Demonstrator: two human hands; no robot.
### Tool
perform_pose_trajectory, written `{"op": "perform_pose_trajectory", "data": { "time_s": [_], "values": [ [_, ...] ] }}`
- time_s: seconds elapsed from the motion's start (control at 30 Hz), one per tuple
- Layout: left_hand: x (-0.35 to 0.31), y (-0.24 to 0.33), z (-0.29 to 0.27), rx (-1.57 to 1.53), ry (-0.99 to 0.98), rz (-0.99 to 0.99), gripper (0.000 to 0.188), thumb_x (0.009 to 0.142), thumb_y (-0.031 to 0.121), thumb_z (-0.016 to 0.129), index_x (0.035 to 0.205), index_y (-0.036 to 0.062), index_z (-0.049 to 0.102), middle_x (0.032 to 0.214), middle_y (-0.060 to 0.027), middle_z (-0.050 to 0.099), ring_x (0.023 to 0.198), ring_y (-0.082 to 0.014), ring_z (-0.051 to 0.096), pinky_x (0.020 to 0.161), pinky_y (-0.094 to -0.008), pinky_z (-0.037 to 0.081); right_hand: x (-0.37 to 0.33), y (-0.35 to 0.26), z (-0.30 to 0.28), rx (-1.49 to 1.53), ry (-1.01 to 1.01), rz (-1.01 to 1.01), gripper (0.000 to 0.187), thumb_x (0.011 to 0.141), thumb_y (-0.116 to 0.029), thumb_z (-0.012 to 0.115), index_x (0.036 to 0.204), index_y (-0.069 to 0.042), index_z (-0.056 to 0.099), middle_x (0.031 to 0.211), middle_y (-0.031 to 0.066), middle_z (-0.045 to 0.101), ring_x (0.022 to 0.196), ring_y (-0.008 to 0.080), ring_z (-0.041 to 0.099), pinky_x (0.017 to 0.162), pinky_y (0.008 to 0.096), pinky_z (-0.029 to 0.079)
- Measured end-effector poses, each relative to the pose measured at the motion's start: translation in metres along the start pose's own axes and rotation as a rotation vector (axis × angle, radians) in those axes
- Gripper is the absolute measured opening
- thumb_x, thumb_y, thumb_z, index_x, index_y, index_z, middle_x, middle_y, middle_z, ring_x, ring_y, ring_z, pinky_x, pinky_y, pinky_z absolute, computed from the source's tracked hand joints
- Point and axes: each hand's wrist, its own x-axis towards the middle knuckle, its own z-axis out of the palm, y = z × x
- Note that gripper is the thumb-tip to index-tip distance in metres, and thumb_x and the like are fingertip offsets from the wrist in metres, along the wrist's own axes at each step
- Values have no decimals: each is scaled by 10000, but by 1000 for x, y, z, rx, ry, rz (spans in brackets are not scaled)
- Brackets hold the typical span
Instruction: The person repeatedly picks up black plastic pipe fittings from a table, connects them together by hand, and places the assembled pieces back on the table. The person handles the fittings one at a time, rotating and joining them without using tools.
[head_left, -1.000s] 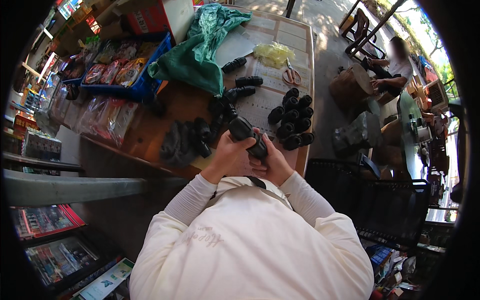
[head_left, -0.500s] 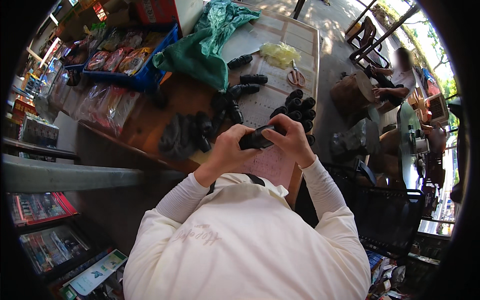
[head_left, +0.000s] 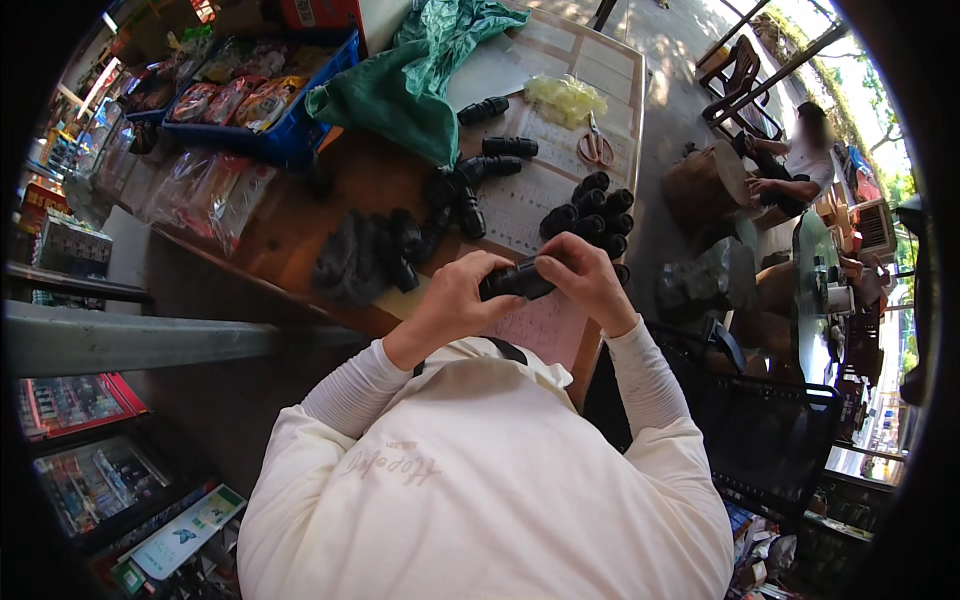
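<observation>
In the head view, a person's two bare hands met just above the near side of a brown table. The left hand curled around one end of a black fitting, and the right hand pinched its other end between thumb and fingers, over a pink sheet. Beyond, black fittings stood bunched near orange-handled scissors. The step in hand seemed to be two-handed handling of that piece; whether it was turning, I couldn't tell. Any next move called for a steady left grip and nimble right fingertips
</observation>
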Motion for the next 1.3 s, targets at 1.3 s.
{"op": "perform_pose_trajectory", "data": {
  "time_s": [1.3],
  "values": [
    [-4,5,1,148,51,45,437,682,172,797,1068,35,646,1011,-132,646,924,-287,647,824,-347,516,-1,14,4,185,18,155,597,902,-275,636,1421,-113,389,1188,73,565,958,150,564,865,292,476]
  ]
}}
